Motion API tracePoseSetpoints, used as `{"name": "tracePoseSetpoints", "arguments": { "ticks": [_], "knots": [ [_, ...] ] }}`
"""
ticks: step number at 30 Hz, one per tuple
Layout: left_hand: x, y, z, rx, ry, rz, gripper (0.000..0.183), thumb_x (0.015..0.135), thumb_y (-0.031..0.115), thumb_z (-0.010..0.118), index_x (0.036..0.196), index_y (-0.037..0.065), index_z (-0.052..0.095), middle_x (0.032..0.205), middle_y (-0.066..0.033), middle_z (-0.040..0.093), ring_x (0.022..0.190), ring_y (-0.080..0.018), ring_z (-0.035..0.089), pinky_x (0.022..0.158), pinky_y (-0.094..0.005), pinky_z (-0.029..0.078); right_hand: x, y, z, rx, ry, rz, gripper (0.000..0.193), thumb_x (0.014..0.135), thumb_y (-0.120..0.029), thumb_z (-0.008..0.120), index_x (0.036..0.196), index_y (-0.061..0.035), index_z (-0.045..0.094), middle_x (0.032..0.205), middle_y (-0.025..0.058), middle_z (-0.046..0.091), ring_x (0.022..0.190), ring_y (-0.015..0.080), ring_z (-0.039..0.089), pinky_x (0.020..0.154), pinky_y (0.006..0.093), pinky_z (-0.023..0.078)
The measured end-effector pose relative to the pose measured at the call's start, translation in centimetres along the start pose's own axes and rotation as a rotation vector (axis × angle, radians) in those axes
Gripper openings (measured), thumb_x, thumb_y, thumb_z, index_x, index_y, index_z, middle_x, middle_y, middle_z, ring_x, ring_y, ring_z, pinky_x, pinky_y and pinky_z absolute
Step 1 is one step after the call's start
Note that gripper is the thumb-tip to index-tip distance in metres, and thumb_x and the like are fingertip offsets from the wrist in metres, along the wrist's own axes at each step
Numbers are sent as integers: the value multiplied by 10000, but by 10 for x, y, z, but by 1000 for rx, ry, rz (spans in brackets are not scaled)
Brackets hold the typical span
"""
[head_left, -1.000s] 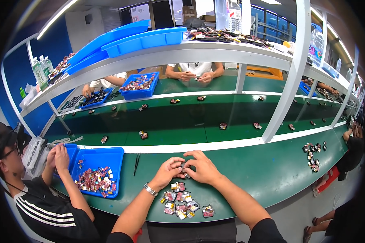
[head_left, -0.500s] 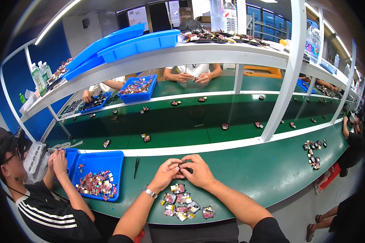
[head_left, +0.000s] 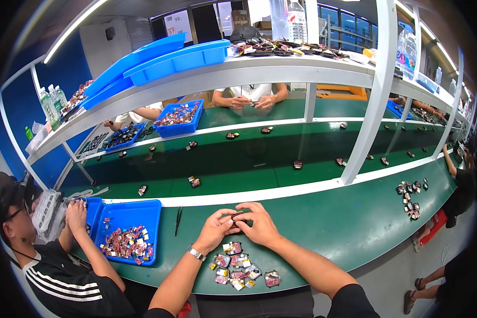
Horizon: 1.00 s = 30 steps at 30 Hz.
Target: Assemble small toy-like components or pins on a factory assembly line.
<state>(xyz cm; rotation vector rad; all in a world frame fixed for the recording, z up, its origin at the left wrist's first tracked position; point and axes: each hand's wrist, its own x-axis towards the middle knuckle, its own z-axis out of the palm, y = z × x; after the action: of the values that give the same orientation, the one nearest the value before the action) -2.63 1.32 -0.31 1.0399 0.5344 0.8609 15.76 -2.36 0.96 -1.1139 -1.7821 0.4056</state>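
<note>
Both of my hands meet over the green worktop, closed on one small dark electronic unit (head_left: 235, 216). My left hand (head_left: 215, 228) grips it from the left, and a metal-banded watch sits on that wrist. From the right, my right hand (head_left: 258, 225) pinches the same piece, fingers curled over its top. Most of the unit is hidden by my fingers. Just below my hands lies a cluster of small units (head_left: 238, 267) with red circuit boards, white labels and yellow tape. A pair of dark tweezers (head_left: 178, 220) rests on the worktop to the left of my hands.
A blue tray (head_left: 156, 233) of similar parts stands at left, beside a co-worker (head_left: 63, 275) in a black shirt. Behind a white rail, a green conveyor (head_left: 238, 177) carries spaced units. A white shelf post (head_left: 370, 106) rises at right. More units (head_left: 408, 199) lie at far right.
Units on the conveyor have shifted slightly to the right. My hands still hold the small unit, with hardly any movement. Across the line, a co-worker's hand has drawn back from a blue tray.
</note>
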Motion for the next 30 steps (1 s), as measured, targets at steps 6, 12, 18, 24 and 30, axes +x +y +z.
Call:
{"name": "tracePoseSetpoints", "arguments": {
  "ticks": [6, 12, 18, 24, 30],
  "knots": [
    [0, -4, -9, -29, 19, 21, 268, 952, 74, 574, 1201, 0, 509, 1135, -149, 637, 1048, -237, 642, 906, -365, 560, 1, -6, 3, 26, -29, -6, 176, 767, -79, 709, 938, -106, 740, 1193, 68, 617, 1175, 278, 525, 997, 382, 442],
    [0, -1, -5, -62, 7, 3, 286, 947, 74, 584, 1213, -4, 512, 1122, -141, 643, 1038, -233, 647, 903, -364, 562, -1, -1, 2, -19, 1, 17, 178, 765, -67, 703, 936, -101, 739, 1214, 70, 612, 1191, 280, 519, 1000, 385, 441],
    [0, -5, -6, 0, 70, 45, 273, 953, 55, 567, 1211, -13, 512, 1127, -140, 643, 1032, -224, 648, 900, -359, 564, 1, -8, 7, 9, 29, -31, 195, 770, -66, 699, 963, -83, 726, 1244, 72, 602, 1190, 285, 520, 1003, 395, 440],
    [1, -3, 2, 17, 108, 26, 272, 970, 40, 523, 1235, -15, 491, 1119, -121, 643, 1003, -190, 650, 893, -352, 567, 4, -10, -2, -22, 113, -59, 173, 748, -22, 705, 916, -60, 689, 1078, 79, 610, 1033, 270, 588, 835, 359, 517],
    [0, -1, 1, -1, 106, 7, 285, 969, 43, 525, 1245, -8, 476, 1095, -108, 645, 1000, -182, 642, 896, -353, 563, 5, -7, 1, -189, 119, -238, 191, 725, -21, 713, 908, -56, 671, 967, 71, 612, 913, 254, 611, 699, 330, 537]
  ]
}}
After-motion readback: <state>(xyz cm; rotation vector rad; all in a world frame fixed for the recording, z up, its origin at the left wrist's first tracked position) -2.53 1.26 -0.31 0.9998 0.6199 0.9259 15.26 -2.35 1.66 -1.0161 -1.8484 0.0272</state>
